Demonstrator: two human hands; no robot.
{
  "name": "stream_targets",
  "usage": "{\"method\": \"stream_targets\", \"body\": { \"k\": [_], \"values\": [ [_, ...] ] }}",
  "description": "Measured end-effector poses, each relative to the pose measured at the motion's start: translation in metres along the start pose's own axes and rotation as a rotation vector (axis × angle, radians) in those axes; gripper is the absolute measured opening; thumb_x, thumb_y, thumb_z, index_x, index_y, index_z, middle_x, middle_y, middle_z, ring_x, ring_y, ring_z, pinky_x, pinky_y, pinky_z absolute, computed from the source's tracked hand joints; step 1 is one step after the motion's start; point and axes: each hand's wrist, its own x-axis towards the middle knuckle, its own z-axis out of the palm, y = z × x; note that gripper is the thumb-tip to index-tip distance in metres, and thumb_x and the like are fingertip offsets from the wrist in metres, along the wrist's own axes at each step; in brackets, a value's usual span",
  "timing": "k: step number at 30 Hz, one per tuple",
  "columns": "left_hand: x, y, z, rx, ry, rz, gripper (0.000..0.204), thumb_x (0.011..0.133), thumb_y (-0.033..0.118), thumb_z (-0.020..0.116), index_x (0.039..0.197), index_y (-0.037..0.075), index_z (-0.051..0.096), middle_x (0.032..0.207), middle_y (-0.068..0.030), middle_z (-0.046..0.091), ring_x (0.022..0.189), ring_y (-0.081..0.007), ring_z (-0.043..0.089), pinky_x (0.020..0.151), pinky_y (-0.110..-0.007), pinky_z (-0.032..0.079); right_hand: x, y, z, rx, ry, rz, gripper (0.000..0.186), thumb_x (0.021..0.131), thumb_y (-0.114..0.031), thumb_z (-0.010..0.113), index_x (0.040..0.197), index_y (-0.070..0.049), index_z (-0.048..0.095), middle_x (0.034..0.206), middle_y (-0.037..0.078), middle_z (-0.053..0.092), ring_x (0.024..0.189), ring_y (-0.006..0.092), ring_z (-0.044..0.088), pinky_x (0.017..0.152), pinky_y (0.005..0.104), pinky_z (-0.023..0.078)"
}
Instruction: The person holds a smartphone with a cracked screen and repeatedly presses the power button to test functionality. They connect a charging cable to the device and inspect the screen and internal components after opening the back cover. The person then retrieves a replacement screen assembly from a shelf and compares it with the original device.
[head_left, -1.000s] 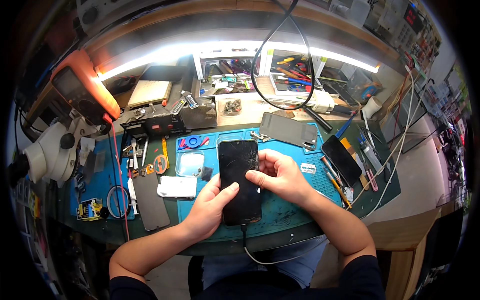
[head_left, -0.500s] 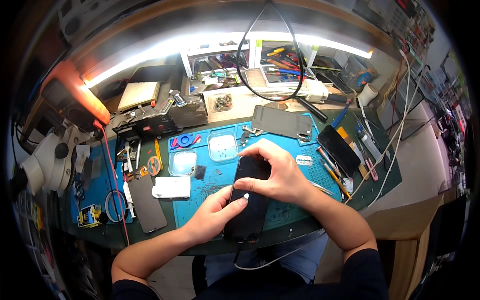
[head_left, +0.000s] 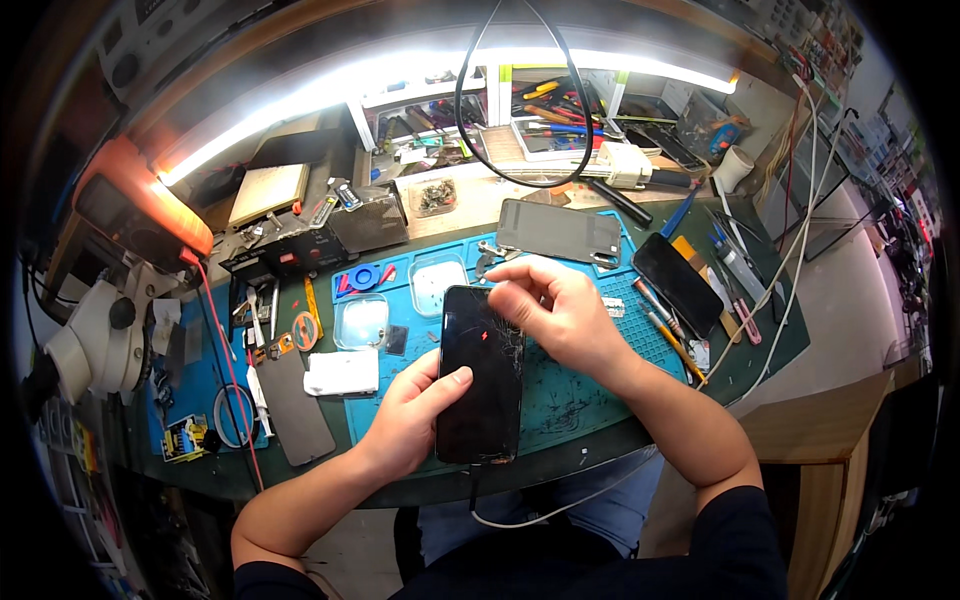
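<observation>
A black smartphone [head_left: 478,405] lies tilted toward me over the mat's near edge, its screen cracked along the upper right and showing a small red lightning symbol. My left hand [head_left: 408,408] grips its left side, thumb resting on the glass. Close by the upper right corner is my right hand [head_left: 560,318], its fingers loosely bent and apart with nothing held; whether a fingertip touches the phone is hard to tell. From the phone's bottom edge runs a charging cable [head_left: 530,522], dark near the plug and pale beyond.
On the blue work mat [head_left: 590,375] are clear plastic trays [head_left: 362,322] and a grey phone panel [head_left: 560,232]. Another black phone [head_left: 678,285] lies to the right, near screwdrivers [head_left: 668,340]. Leftward are a white pad [head_left: 341,372], a grey panel [head_left: 297,410] and an orange multimeter [head_left: 140,205].
My right hand has come off the phone's screen, up and to the right. My left thumb has shifted up-left on the glass. A red lightning symbol now shows on the screen.
</observation>
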Motion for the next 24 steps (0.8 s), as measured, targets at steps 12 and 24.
{"method": "stream_targets", "body": {
  "k": [12,24],
  "values": [
    [0.000,0.001,0.002,0.051,-0.006,0.018,0.033,0.100,0.018,0.053,0.128,0.001,0.051,0.117,-0.0072,0.062,0.106,-0.0126,0.061,0.093,-0.030,0.050,0.005,0.017,0.001,0.011,0.087,-0.069,0.034,0.102,-0.028,0.053,0.097,0.000,0.070,0.073,0.004,0.067,0.063,0.0087,0.060,0.056,0.0258,0.046],
    [0.000,0.007,0.005,-0.064,0.067,0.087,0.032,0.102,0.017,0.048,0.129,0.002,0.049,0.120,-0.0099,0.061,0.108,-0.0158,0.062,0.094,-0.033,0.052,0.001,0.011,0.001,0.281,-0.026,0.153,0.047,0.104,-0.042,0.044,0.088,-0.002,0.063,0.073,0.001,0.061,0.060,0.0071,0.057,0.054,0.0225,0.045]
  ]
}}
